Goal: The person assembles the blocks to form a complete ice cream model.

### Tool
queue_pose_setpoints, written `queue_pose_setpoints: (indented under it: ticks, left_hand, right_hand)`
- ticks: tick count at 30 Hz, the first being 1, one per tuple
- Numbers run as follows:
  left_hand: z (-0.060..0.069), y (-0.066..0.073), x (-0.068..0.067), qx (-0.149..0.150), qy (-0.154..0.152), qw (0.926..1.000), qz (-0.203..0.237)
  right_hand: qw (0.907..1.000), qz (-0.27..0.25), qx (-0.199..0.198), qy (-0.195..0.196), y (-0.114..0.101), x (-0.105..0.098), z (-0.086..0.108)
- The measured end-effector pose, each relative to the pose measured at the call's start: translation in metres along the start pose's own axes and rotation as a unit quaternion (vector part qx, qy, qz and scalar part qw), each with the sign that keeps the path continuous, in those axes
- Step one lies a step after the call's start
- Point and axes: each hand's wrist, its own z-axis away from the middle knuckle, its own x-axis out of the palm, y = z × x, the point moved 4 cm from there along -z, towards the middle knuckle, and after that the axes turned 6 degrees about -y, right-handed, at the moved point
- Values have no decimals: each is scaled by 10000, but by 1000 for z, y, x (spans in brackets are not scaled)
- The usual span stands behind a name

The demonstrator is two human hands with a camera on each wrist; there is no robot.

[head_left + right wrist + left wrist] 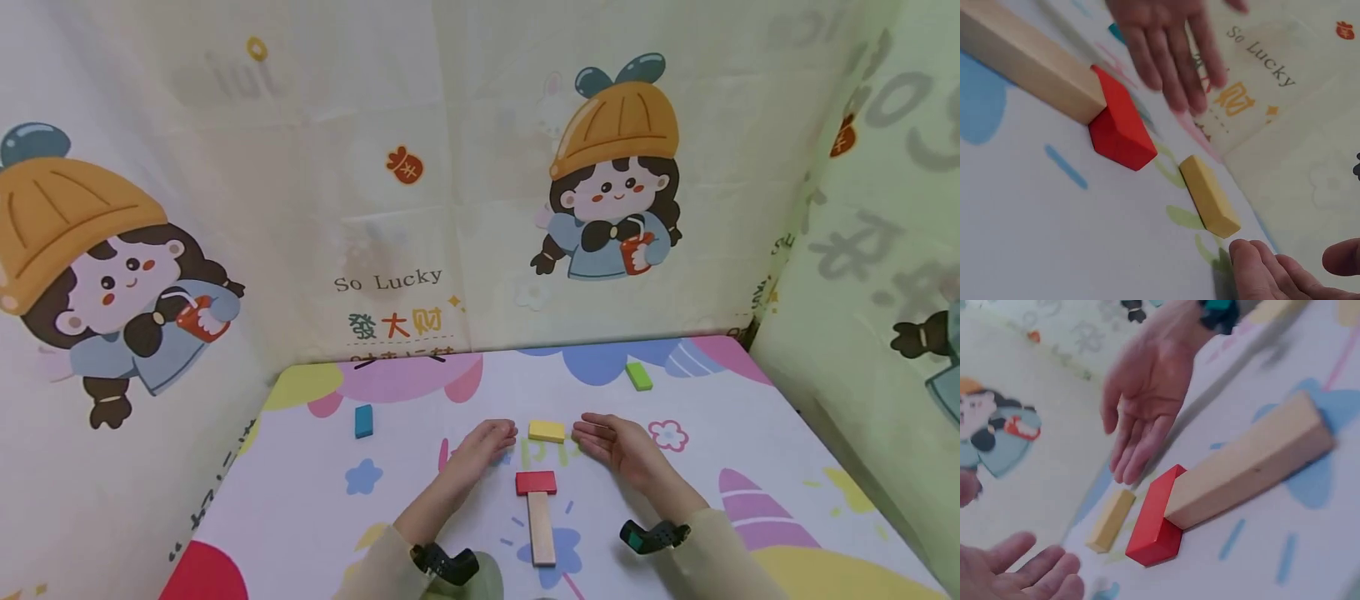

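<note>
A yellow block (547, 431) lies on the patterned tabletop between the two hands. My left hand (486, 447) is to its left and my right hand (615, 446) to its right, palms facing inward, fingers straight. Both hands are apart from the block and hold nothing. Nearer to me a red block (536, 482) lies crosswise, touching the end of a long plain wooden block (541, 528); together they form a T. The left wrist view shows the right palm (1150, 381) open, with the yellow block (1110, 521) below its fingertips.
A blue block (363, 421) lies at the left of the table, and a green block (639, 376) near the back right. Cloth printed with cartoon figures hangs behind and on both sides. Each wrist wears a black band (652, 537).
</note>
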Motion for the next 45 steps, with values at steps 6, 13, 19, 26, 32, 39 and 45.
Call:
queue_pose_setpoints:
  ticks: [6, 13, 19, 26, 32, 39, 45]
  left_hand:
    - [-22, -10, -3, -167, 19, 9833, 1812]
    - [-27, -13, 0, -271, -173, 9702, 2400]
    - [-28, -13, -1, -356, -190, 9626, 2678]
    - [-27, -15, -2, -345, -224, 9587, 2816]
    - [-19, -17, -5, -311, -255, 9575, 2855]
    - [-12, -16, -7, -235, -346, 9587, 2813]
    - [-9, -17, -7, -301, -262, 9584, 2826]
  right_hand:
    - [9984, -425, 194, -323, 4, 2, 2]
    - [9981, -450, 272, -312, 8, 7, -1]
    - [9980, -291, 292, -471, 8, 16, -4]
    - [9984, -161, 250, -485, 9, 21, -5]
    - [9975, -78, 284, -639, 12, 25, -4]
    - [9978, 73, 313, -586, 13, 28, -4]
    - [9975, 92, 353, -603, 14, 29, -5]
